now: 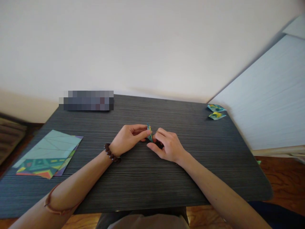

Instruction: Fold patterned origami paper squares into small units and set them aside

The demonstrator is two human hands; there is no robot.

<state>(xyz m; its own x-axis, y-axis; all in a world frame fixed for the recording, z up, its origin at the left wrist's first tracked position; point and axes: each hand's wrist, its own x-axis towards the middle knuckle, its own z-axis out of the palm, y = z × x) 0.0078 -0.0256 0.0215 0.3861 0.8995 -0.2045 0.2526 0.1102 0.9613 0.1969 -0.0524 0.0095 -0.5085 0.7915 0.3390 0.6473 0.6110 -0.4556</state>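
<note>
Above the middle of the dark table, a small folded piece of blue-green and yellow patterned paper stands on edge. My left hand pinches it between thumb and fingers. My right hand is at its right side, fingers bent, with a fingertip at or very near the paper. A gap shows between the right thumb and the curled fingers, and nothing is visible in it. The far side of the folded piece is hidden by the fingers.
Patterned paper sheets, the top one creased, lie at the left. Two folded paper pieces rest at the back right corner. A pixelated dark object sits at the back left, by the wall. A pale panel stands right.
</note>
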